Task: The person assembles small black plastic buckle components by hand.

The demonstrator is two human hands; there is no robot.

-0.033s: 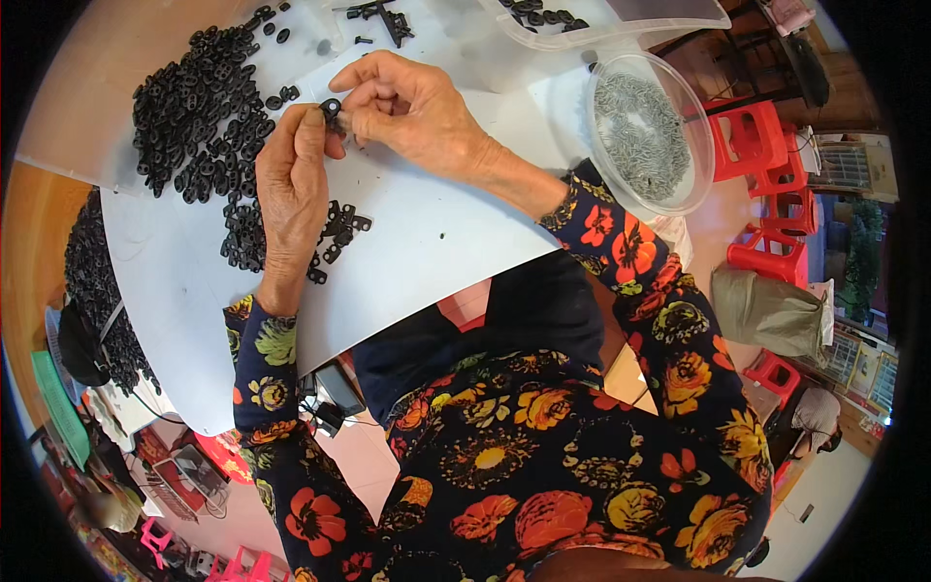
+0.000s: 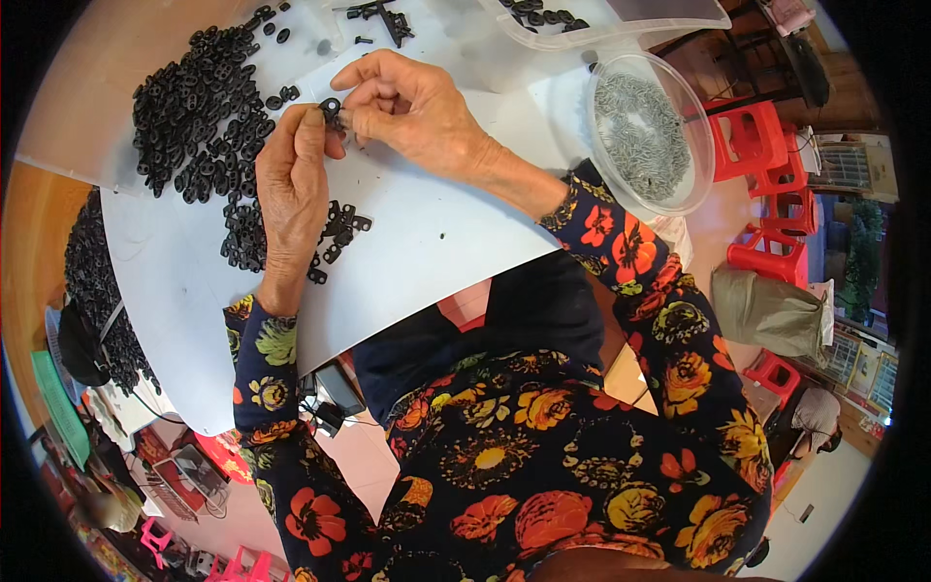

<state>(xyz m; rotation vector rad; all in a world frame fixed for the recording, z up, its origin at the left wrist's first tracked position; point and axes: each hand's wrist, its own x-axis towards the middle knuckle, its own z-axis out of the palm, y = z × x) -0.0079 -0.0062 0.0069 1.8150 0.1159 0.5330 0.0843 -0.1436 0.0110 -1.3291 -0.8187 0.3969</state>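
My left hand (image 2: 295, 179) is closed over the white table, pinching a small black cord lock piece (image 2: 331, 109) with a round hole between thumb and fingertips. My right hand (image 2: 417, 112) meets it from the right, thumb and forefinger pressed together at the piece's side. Whatever those fingertips hold is too small and covered to make out. Left of my left hand spreads a large heap of black cord lock pieces (image 2: 189, 121), several with two holes. A smaller group of black pieces (image 2: 341, 228) lies beside my left wrist, partly hidden by it.
A clear round bowl (image 2: 705, 145) of small metal springs (image 2: 640, 126) stands right of my right forearm. A clear plastic tray (image 2: 621, 29) is at the far edge, near black rod-like parts (image 2: 393, 24). Red stools (image 2: 747, 141) and a sack (image 2: 771, 310) stand on the floor at right.
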